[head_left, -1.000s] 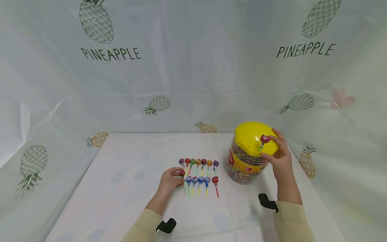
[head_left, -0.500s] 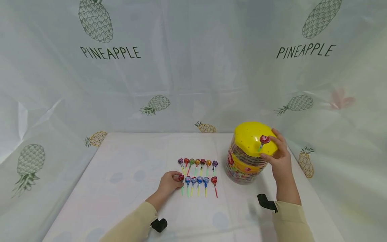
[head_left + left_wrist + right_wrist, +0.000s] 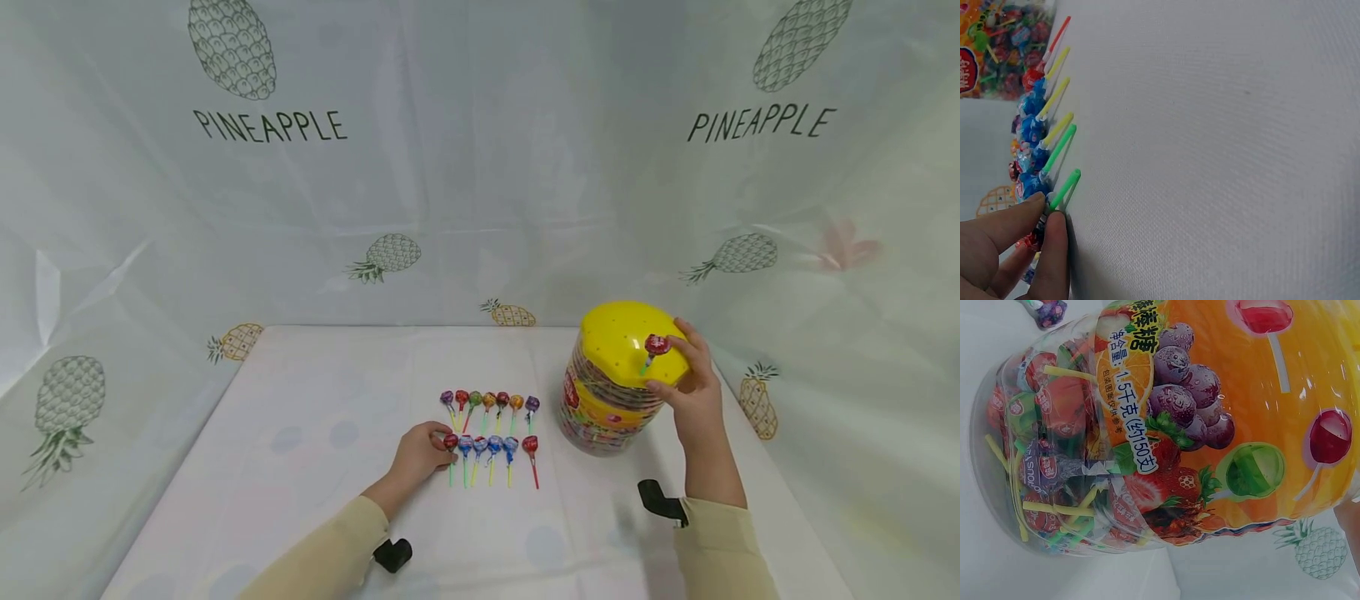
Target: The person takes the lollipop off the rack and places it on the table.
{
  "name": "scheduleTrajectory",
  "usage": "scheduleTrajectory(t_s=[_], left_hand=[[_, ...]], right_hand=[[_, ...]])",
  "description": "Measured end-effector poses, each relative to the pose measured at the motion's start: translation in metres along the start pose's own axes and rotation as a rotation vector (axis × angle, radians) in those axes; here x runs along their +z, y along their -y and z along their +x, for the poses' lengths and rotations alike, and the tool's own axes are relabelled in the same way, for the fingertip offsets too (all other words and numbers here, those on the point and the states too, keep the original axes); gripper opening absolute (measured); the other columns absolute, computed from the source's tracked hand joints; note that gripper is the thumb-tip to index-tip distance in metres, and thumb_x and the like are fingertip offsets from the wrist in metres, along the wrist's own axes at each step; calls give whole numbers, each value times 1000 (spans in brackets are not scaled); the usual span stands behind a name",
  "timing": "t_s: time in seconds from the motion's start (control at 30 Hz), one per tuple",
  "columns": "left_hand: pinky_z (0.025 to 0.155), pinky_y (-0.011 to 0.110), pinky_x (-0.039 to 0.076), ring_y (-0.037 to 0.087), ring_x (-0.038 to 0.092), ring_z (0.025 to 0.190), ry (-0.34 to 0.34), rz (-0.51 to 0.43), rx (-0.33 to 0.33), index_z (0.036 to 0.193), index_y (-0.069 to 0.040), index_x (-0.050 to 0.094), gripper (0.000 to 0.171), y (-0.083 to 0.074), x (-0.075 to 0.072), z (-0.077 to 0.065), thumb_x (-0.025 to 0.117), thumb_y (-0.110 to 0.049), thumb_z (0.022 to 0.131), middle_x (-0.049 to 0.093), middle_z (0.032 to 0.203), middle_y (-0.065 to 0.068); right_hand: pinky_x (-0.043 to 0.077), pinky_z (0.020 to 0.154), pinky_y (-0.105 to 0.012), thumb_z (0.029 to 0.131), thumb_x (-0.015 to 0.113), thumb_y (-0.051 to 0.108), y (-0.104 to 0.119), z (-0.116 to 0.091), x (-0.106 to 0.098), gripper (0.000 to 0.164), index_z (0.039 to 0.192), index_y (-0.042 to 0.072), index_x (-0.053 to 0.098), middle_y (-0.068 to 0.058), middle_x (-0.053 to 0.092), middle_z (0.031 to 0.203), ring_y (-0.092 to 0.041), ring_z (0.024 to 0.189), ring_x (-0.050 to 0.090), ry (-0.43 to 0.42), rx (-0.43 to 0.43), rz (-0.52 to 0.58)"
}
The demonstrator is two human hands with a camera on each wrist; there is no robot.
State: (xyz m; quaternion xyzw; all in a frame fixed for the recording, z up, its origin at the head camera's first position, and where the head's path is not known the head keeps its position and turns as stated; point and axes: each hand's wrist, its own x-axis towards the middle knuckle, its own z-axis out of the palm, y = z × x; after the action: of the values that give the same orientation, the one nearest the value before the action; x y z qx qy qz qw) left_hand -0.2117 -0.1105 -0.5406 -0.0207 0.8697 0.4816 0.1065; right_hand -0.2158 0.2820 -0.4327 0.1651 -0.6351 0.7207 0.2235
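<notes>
My left hand [image 3: 422, 454] pinches a red-wrapped lollipop [image 3: 451, 442] with a green stick at the left end of the front row. In the left wrist view, thumb and finger close on it just below the green stick [image 3: 1066, 189], beside the blue lollipops [image 3: 1033, 129]. My right hand [image 3: 695, 375] grips the edge of the yellow lid [image 3: 626, 321] on a clear candy jar [image 3: 592, 412]. Against the lid, right at its fingertips, shows a red lollipop [image 3: 657, 345]. The right wrist view is mostly filled by the jar's fruit label [image 3: 1191, 419] and wrapped lollipops inside.
A back row of mixed-colour lollipops [image 3: 489, 401] lies on the white tablecloth [image 3: 322, 500]. In front of it are several blue lollipops [image 3: 495, 445], with one red lollipop [image 3: 530, 445] set apart at the right. A pineapple-print curtain [image 3: 450, 167] hangs behind the table.
My left hand has brought its red lollipop slightly down and into line with the front row, its green stick now showing. The right hand and jar stay where they were.
</notes>
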Motion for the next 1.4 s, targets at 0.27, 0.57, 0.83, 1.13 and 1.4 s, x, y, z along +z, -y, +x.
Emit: scheduleTrajectory(t_s=[0.27,0.57,0.83,1.13,1.4], left_hand=[[54,24,49,10,57,57,-8,67,11,112,-1,65,44,-2,-3,-1,85,-5,73,56,74,3],[56,26,45,13,53,63,-10,109,37,108,-3,67,41,0,-6,0,86,-8,72,57,72,1],[52,23,48,11,56,58,0,71,53,109,-2,66,41,2,-2,0,85,-4,72,57,71,2],[53,24,48,11,56,56,2,65,42,109,-3,66,41,1,2,1,85,-4,73,56,70,2],[54,25,48,13,55,58,4,78,35,111,-3,65,43,-1,4,3,86,-6,73,57,71,2]], right_hand=[[41,99,-21,82,62,-22,1,0,1,53,131,-2,56,-9,21,157,-27,139,25,6,-8,20],[41,99,-20,82,62,-21,0,0,1,53,131,-1,56,-8,22,156,-27,139,25,0,-10,13],[42,99,-21,83,63,-19,0,-1,1,51,130,-1,57,-8,22,156,-28,139,25,9,-20,36],[42,99,-21,83,63,-19,-2,0,0,52,131,-1,56,-7,22,156,-28,139,25,1,-12,28],[42,99,-20,83,62,-20,-2,0,-2,53,131,-1,56,-8,21,157,-27,139,26,-7,6,11]])
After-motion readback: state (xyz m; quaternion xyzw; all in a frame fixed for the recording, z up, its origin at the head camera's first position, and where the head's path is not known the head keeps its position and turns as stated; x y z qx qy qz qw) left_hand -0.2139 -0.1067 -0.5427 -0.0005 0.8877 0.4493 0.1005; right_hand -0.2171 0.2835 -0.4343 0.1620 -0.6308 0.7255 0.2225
